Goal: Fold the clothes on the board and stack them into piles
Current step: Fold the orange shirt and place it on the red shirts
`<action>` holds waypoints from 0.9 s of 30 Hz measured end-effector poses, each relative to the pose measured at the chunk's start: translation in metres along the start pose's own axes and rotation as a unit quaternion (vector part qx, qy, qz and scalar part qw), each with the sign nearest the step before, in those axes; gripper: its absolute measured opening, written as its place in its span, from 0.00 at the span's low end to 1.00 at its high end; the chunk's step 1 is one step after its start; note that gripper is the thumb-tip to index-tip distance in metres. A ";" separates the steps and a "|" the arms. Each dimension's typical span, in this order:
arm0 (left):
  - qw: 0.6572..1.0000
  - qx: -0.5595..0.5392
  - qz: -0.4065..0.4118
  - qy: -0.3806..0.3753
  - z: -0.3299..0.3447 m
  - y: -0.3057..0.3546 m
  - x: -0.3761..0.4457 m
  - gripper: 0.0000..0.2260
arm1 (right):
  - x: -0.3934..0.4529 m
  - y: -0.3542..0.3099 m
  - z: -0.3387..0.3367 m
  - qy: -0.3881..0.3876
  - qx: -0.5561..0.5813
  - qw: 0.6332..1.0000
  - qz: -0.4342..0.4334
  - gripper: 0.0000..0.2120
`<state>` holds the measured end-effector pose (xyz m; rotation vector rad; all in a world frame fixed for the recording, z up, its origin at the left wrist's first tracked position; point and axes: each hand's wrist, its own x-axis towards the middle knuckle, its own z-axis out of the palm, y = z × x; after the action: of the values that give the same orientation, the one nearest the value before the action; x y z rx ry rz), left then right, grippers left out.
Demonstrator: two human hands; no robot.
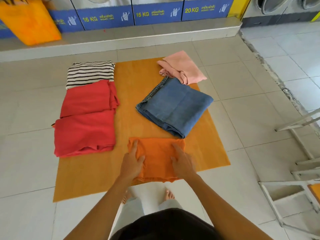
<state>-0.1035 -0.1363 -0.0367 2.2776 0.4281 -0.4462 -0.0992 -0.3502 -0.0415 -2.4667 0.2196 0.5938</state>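
- Board (131, 87): a flat orange-brown sheet lying on the tiled floor, taken as the reference for every position below.
- Two red garments: the nearer one (84, 134) overhangs the board's left edge, and the farther one (88, 97) lies just behind it, overlapping it. Both are folded.
- Denim garment (174, 106): folded, on the board's right half and turned at an angle to its edges.
- Striped garment (90, 73): folded, at the board's far left corner, partly under the farther red piece.
- Pink garment (181, 66): at the board's far right corner, its near edge on the denim; loosely folded, with straps showing.
- Orange garment (159, 158): the item in hand, a compact rectangle at the board's near edge, right of centre.
- Left hand (132, 163) and right hand (181, 161): set apart, each lying on one side of the orange garment with fingers spread forward and pressing down. Neither visibly pinches the cloth.
- Step in hand, by my judgement: flattening the last fold of the orange piece.
- Next move: it likely calls for sliding the fingers under both side edges, lifting the piece level and placing it squarely on a pile. The pieces are laid in overlapping rows, not true stacks, so stacking remains largely undone.
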 end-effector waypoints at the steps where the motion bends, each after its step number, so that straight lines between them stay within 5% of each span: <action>1: 1.000 -0.009 -0.011 0.015 -0.001 -0.005 -0.007 0.33 | 0.000 -0.001 0.003 -0.010 0.012 1.000 -0.015 0.27; 17: 0.984 -0.058 -0.076 0.153 -0.126 -0.122 -0.083 0.28 | -0.023 -0.131 0.090 -0.094 0.010 0.959 -0.268 0.23; 27: 0.986 0.076 -0.082 0.126 -0.185 -0.193 -0.042 0.26 | -0.027 -0.184 0.141 -0.112 -0.062 0.965 -0.229 0.26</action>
<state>-0.1905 0.1196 -0.0182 2.4675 0.7349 -0.2784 -0.1218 -0.1179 -0.0384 -2.4227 -0.4781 0.6868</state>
